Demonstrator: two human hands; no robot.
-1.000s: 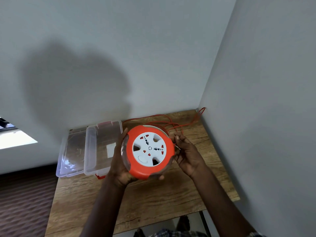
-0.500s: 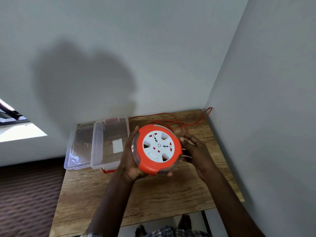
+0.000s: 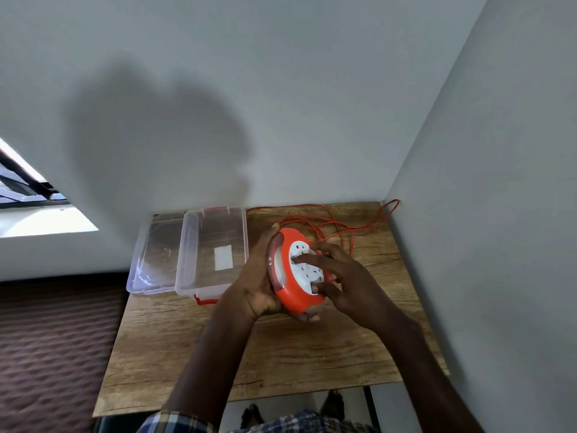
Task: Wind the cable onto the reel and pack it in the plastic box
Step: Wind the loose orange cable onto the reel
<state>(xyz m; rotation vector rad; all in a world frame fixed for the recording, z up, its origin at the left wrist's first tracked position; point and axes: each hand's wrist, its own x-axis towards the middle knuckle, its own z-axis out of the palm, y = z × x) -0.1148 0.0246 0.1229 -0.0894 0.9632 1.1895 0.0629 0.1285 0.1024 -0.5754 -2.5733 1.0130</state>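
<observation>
An orange cable reel (image 3: 288,292) with a white socket face is held above the wooden table (image 3: 281,354), tilted with its face to the right. My left hand (image 3: 256,282) grips its back and rim. My right hand (image 3: 340,276) lies across the white face, fingers spread on it. Loose orange cable (image 3: 331,225) trails in loops from the reel to the table's far right corner. A clear plastic box (image 3: 212,254) stands open just left of the reel, with red latches.
The box's clear lid (image 3: 154,257) lies to the left of the box at the table's far left edge. Grey walls close the table at the back and on the right. Brown carpet (image 3: 53,339) lies to the left, below the table.
My right hand has come off the cable at the reel's right edge and now lies on the white face. The reel has turned its face more to the right.
</observation>
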